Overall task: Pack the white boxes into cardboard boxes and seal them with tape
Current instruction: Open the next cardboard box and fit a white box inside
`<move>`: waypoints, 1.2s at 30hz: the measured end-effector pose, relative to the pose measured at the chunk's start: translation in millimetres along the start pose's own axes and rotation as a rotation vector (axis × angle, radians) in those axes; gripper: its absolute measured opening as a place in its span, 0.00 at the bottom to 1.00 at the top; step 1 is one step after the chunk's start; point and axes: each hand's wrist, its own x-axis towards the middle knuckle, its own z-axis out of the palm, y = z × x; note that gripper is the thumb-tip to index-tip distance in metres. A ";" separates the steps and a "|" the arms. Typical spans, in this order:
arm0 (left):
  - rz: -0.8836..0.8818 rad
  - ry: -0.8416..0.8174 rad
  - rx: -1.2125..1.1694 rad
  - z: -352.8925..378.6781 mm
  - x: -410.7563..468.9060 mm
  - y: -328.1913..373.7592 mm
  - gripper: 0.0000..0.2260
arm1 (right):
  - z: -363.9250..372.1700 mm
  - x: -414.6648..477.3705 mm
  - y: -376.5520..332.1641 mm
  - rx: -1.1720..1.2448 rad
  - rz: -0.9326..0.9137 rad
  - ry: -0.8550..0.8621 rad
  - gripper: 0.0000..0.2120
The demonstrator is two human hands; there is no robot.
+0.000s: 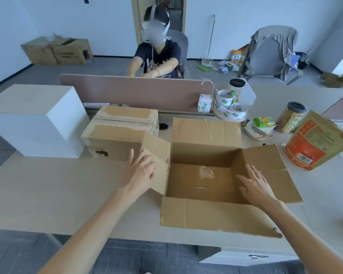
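White box point(36, 119): one; cardboard boxes point(216, 184) point(115, 139) on desk point(48, 194): two.

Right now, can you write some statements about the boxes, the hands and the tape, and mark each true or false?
The open box holds no white box. True.
The white box stands right of the open box. False: it stands to the left.
The left hand touches a flap. True.
The right hand holds tape. False: it is open and holds nothing; the tape rolls lie by the divider.
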 end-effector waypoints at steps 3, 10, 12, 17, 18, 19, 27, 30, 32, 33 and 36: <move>-0.017 -0.110 0.104 14.0 3.5 10.8 0.12 | 0.5 -5.2 3.0 0.013 0.026 -0.018 0.26; -0.002 -0.247 0.025 36.2 7.6 32.8 0.20 | -3.7 -7.4 8.1 0.057 0.040 -0.074 0.31; -0.015 -0.275 0.016 38.4 7.0 33.4 0.22 | -3.8 -9.0 10.7 0.064 0.038 -0.086 0.32; -0.056 -0.316 -0.031 36.1 9.8 40.8 0.24 | 2.1 -11.0 12.8 0.182 0.066 -0.103 0.29; -0.065 -0.324 -0.037 35.5 10.7 42.3 0.24 | 1.5 -11.5 11.8 0.191 0.063 -0.114 0.29; -0.070 -0.334 -0.033 35.3 10.8 43.0 0.24 | -0.8 -12.2 10.3 0.188 0.057 -0.124 0.28; -0.158 -0.306 -0.101 35.0 -0.8 53.5 0.21 | -14.4 -10.7 -4.1 0.167 -0.042 -0.076 0.22; -0.199 -0.336 -0.174 39.0 -8.4 58.3 0.23 | -13.4 -5.7 -15.5 0.178 -0.137 -0.061 0.23; -0.235 -0.360 -0.243 40.5 -12.4 57.8 0.24 | -14.0 -2.6 -25.6 0.218 -0.197 -0.071 0.23; -0.249 -0.360 -0.269 41.6 -14.2 56.5 0.24 | -15.3 -1.4 -31.4 0.241 -0.227 -0.084 0.23; -0.279 -0.315 -0.321 33.4 -20.0 59.7 0.24 | -20.4 3.1 -52.9 0.263 -0.333 -0.080 0.21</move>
